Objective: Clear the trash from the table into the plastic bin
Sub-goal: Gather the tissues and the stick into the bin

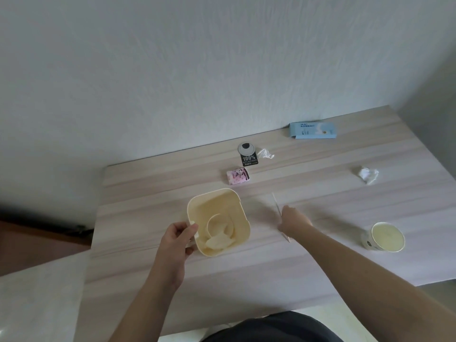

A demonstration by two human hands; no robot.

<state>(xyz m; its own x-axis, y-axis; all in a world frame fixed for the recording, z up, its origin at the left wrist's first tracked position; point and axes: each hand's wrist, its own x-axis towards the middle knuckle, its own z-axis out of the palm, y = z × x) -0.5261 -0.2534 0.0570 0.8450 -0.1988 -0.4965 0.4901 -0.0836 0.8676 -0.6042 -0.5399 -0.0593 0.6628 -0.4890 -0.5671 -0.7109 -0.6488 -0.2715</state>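
A cream plastic bin stands on the pale wood table, with a paper cup and wrapper inside. My left hand grips the bin's near-left rim. My right hand is closed on a thin white strip, a straw-like wrapper, just right of the bin. Farther back lie a pink tissue pack, a black tag and a crumpled clear wrapper. A crumpled white paper lies at the right, and a paper cup stands at the near right.
A light blue box lies by the wall at the back right. A round grey cable grommet sits in the table near the wall. The table's left edge drops to a dark floor.
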